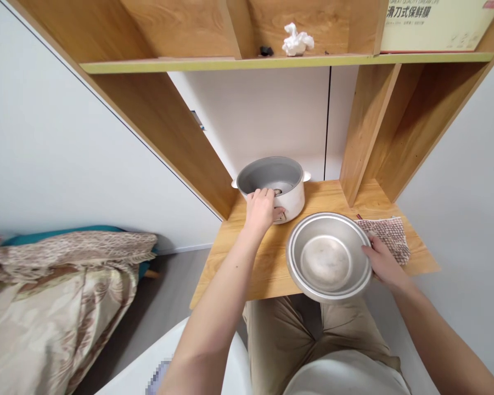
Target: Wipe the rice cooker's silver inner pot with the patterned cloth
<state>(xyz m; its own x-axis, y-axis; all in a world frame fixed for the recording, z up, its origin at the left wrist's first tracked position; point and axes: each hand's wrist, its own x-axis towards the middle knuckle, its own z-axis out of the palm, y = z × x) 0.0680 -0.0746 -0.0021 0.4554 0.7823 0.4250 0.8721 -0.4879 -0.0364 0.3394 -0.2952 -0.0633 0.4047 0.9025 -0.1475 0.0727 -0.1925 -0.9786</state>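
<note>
Wood surface [267, 269] was below shelf [206, 67]; draped cloth [45, 307] at 8 o'clock. Round bowl [327, 260], mouth up, was over surface's near edge, 4-5 o'clock from cooker [271, 176]; R fingers [368, 250] gripped bowl rim, L fingers [260, 193] cooker's near wall.

Dull-sheened metal bowl [326, 263], smooth cooker shell [293, 205], wood-grain desk [271, 269], coarse woven cloth [389, 231]

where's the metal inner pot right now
In the head view, the metal inner pot is right of centre, its right rim held by the right hand, over the wooden desk's front edge, front-right of the white rice cooker.
</note>
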